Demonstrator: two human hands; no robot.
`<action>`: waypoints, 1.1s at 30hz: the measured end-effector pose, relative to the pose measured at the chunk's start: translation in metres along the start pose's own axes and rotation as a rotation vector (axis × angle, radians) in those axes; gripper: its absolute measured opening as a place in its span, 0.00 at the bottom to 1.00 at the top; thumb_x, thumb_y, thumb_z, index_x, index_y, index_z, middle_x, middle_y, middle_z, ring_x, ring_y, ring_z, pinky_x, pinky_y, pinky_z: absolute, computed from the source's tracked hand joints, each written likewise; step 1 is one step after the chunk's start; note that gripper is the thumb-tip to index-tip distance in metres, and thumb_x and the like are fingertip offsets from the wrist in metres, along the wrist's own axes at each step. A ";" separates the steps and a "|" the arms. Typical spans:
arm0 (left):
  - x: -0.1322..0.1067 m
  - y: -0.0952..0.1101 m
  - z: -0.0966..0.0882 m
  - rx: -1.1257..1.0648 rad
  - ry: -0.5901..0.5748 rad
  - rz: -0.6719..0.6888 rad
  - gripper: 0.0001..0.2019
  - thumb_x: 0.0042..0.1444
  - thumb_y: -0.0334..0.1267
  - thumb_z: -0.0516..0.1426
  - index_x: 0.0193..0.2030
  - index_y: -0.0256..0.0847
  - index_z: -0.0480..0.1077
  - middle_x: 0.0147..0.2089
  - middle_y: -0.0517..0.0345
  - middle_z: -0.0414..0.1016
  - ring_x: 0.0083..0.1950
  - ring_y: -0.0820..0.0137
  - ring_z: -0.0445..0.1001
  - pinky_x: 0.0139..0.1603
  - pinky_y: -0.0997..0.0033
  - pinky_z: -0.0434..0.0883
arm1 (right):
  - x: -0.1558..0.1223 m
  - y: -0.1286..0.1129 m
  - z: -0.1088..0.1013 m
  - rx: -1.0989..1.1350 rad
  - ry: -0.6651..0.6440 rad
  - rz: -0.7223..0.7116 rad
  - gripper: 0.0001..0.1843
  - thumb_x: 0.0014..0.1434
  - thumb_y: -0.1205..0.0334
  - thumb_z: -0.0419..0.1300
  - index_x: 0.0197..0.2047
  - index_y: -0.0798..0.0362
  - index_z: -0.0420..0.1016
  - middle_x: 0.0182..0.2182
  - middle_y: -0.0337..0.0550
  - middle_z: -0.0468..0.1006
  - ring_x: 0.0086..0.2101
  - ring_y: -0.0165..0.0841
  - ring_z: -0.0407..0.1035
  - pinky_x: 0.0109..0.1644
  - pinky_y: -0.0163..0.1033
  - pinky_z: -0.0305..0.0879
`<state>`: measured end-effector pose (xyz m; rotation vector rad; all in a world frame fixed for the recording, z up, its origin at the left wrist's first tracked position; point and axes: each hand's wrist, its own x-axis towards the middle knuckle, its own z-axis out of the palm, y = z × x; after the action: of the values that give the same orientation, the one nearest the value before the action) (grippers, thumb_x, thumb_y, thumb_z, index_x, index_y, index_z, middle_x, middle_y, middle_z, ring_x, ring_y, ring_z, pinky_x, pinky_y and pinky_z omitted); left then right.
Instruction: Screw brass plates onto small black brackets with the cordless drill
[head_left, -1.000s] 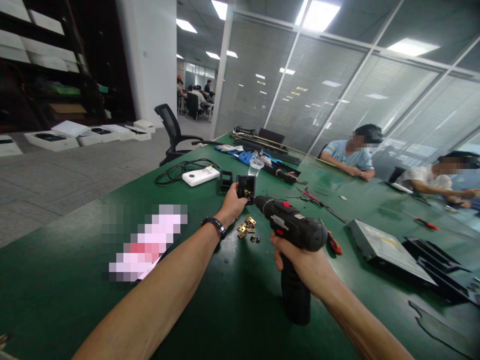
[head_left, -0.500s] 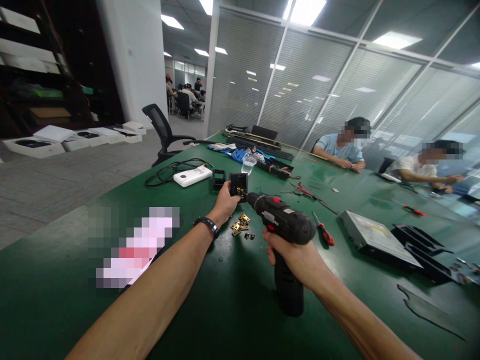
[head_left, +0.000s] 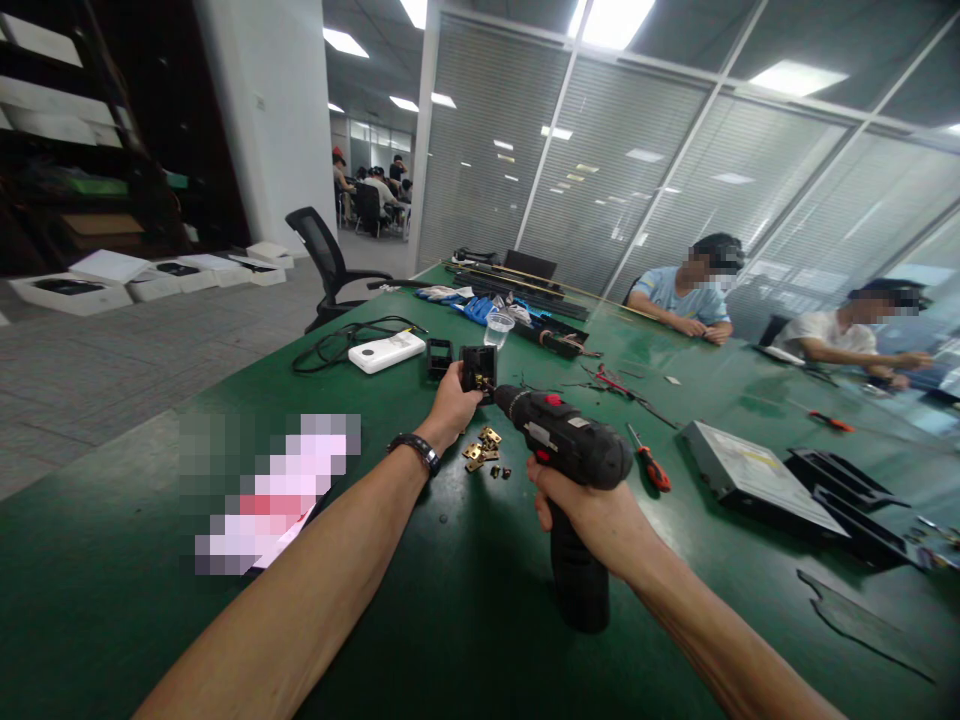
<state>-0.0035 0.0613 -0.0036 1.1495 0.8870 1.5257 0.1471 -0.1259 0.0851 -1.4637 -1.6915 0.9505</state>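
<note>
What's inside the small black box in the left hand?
Gold-coloured metal shows low inside the black box. The left hand and drill partly cover its lower end; what lies behind them can't be seen.

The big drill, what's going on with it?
A person holds the drill in their right hand, pointing it at a small black case in their left hand. Its front end is right at the case, where something brass-coloured shows. Loose brass-coloured pieces lie on the green table. I can't tell if it's spinning.
</note>
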 end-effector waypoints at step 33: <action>-0.001 0.000 0.000 0.041 -0.008 0.059 0.26 0.44 0.18 0.59 0.52 0.37 0.69 0.54 0.47 0.78 0.57 0.62 0.76 0.63 0.60 0.69 | 0.000 0.000 -0.002 -0.054 -0.005 0.000 0.11 0.63 0.55 0.57 0.40 0.52 0.75 0.18 0.37 0.75 0.23 0.35 0.68 0.34 0.41 0.62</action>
<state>-0.0033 0.0601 -0.0040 1.2202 0.8895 1.5551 0.1488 -0.1261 0.0856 -1.4970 -1.7326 0.9156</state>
